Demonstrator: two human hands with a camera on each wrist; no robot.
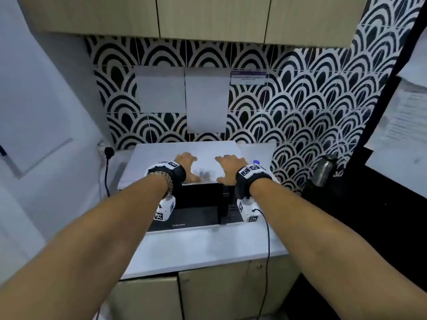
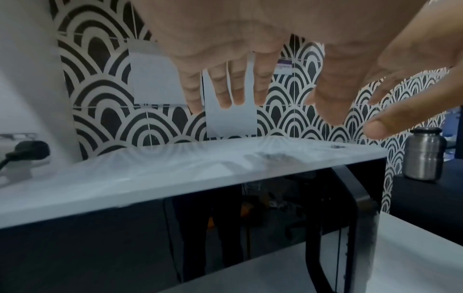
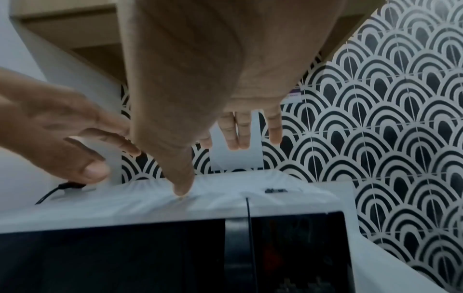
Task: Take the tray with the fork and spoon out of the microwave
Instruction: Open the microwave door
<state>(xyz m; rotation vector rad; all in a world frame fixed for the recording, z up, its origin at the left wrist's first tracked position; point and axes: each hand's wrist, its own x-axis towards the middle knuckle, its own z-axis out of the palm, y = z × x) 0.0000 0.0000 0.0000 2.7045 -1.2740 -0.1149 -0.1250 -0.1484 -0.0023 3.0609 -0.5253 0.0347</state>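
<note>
A white microwave with a black glass door stands on the counter, its door closed. The dark glass hides the inside, so no tray, fork or spoon shows. My left hand and right hand are side by side over the microwave's top, fingers straight and spread, holding nothing. In the left wrist view the left hand hovers above the white top. In the right wrist view the right hand has its thumb down close to the top. The black door handle runs vertically.
A steel bottle stands on a black surface right of the microwave. A black plug and cord sit to its left. White papers hang on the patterned tile wall, under upper cabinets. White countertop lies in front.
</note>
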